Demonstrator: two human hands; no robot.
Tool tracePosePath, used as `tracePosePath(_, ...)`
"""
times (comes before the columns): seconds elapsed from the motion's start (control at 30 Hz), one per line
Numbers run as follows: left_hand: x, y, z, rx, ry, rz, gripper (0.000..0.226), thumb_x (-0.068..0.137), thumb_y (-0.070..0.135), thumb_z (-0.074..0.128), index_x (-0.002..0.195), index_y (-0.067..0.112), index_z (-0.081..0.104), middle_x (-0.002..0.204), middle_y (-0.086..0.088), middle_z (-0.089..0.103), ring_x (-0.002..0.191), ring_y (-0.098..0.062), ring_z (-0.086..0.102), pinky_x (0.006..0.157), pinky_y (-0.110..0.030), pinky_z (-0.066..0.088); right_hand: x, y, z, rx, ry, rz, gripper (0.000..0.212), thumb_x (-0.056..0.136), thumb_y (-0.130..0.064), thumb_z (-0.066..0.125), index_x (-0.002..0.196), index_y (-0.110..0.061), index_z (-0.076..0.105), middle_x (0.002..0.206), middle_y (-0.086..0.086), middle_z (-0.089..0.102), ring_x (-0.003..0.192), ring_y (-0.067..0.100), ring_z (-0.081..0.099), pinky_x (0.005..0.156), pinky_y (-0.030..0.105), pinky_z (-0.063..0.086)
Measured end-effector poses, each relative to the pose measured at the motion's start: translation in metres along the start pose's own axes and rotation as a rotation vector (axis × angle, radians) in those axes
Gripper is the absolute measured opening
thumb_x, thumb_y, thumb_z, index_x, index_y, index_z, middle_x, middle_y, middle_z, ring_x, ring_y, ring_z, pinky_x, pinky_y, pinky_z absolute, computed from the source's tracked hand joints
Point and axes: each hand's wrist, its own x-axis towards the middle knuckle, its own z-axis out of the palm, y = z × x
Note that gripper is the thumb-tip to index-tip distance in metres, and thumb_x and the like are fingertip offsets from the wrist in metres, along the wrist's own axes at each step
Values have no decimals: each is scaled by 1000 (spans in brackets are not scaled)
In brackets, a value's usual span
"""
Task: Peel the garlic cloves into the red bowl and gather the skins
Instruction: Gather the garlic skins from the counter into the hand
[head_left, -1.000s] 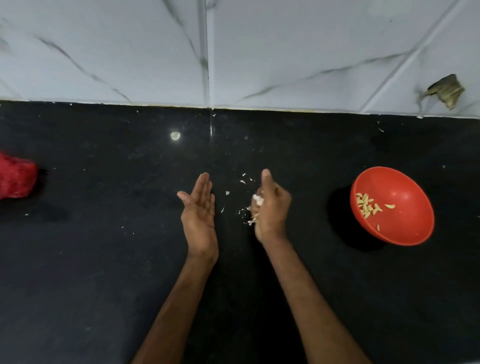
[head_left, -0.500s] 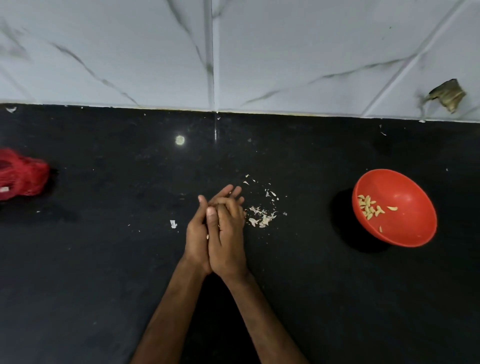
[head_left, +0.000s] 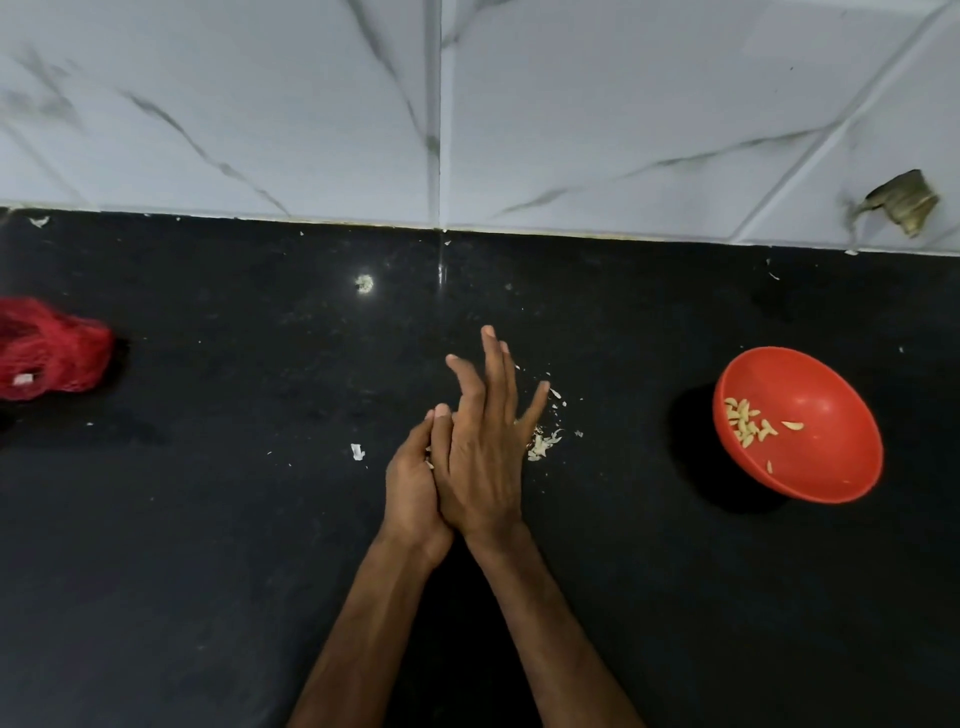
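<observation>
Now right hand (head_left: 483, 457) flat over left hand (head_left: 410, 488), grips open, nothing seen held; garlic skins (head_left: 540, 448) just right: papery, v. light, so scoop w/ cupped palms.

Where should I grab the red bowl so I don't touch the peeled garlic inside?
Grip the red bowl by its near right rim, thumb inside, coming from above on the right with the right hand. That stretch of rim is bare and faces upward, while the peeled cloves mostly lie against the inner left wall.
</observation>
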Motion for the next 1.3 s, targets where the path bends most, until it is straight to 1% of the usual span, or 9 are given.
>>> tracePosePath(0.13,8,12,-2,-176,-64,-25,42,96,26,44,54,18,48,55,4,51,57,-9,55,65,-24,50,0,-3,0,199,-119,-10,56,95,-30,51,146,-15,33,165,2,20,154,17,14,122,62,-3)
tracePosePath(0.27,24,22,-11,-287,-68,-90,56,98,27,44,43,20,39,41,5,32,39,-6,30,38,-18,34,-1,5,-17,427,-238,42,78,88,-38,67,152,-18,27,165,-6,17,154,11,11,124,53,-3)
tracePosePath(0.33,31,30,-19,-377,-102,-107,57,96,25,42,39,21,34,37,6,25,36,-7,13,32,-18,19,0,15,-30,540,-206,58,71,91,-37,64,151,-17,31,163,-4,24,153,14,16,124,55,6)
tracePosePath(0.47,34,43,-42,-514,-207,-91,54,91,23,41,37,20,35,40,6,28,39,-8,14,32,-18,20,-2,66,-48,302,-27,187,55,101,-45,40,146,-14,45,162,-5,31,152,13,21,123,53,17)
tracePosePath(0.63,35,60,-91,-778,-441,-82,53,101,19,38,49,11,46,50,-3,45,45,-11,32,41,-27,32,23,106,-27,-209,-356,153,81,96,-62,6,160,-14,14,168,-1,3,155,11,0,126,43,8)
tracePosePath(0.87,26,68,-125,-946,-332,-37,47,98,12,44,52,9,47,51,-3,52,46,-18,45,45,-28,37,21,70,-7,84,-714,-290,59,105,-43,22,157,-14,28,166,-5,17,153,4,7,126,32,8)
tracePosePath(1.0,20,67,-138,-963,-313,-41,45,99,11,44,54,8,48,55,-3,53,49,-19,47,47,-29,39,-21,68,-37,344,-542,-171,46,108,-32,35,148,-12,47,161,-4,34,152,12,22,125,40,15)
tracePosePath(1.1,17,65,-143,-969,-312,-24,42,98,9,44,56,8,48,56,-4,54,50,-19,47,49,-29,39,-45,83,-51,114,-229,68,64,105,-53,23,153,-13,38,166,-2,20,155,18,12,125,48,10)
tracePosePath(1.3,14,60,-147,-1026,-250,-52,41,97,12,50,57,14,46,55,3,49,51,-7,36,50,-25,40,-65,31,-13,-264,-456,101,114,83,-88,15,159,-4,-1,168,10,-11,154,21,-13,126,42,1)
